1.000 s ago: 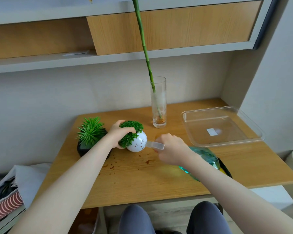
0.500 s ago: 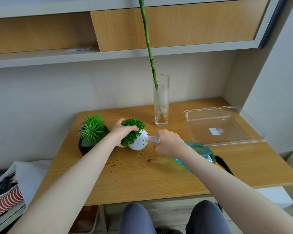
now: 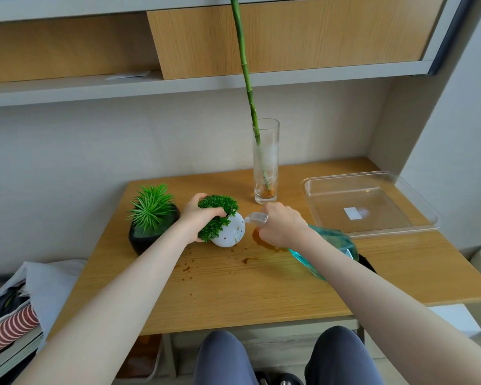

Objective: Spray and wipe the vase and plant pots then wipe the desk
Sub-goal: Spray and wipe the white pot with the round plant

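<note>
My left hand (image 3: 196, 218) grips the green top of a small round white plant pot (image 3: 231, 231), tipped on its side toward the right. My right hand (image 3: 281, 225) holds a teal spray bottle (image 3: 331, 245), its clear nozzle (image 3: 257, 218) almost touching the white pot. Left of them stands a black pot with a spiky green plant (image 3: 150, 218). Behind stands a tall glass vase (image 3: 265, 162) holding a long green stalk. Brown spots and a wet brown patch (image 3: 264, 241) mark the wooden desk (image 3: 233, 287) under the nozzle.
A clear plastic tray (image 3: 370, 204) lies at the desk's right back. A dark item with yellow (image 3: 365, 263) shows behind my right forearm. Shelves hang overhead. Folded cloth and books (image 3: 11, 315) sit left of the desk. My knees are below the front edge.
The nozzle has come closer to the white pot, which is tipped further over. A wet brown patch has appeared on the desk below the nozzle.
</note>
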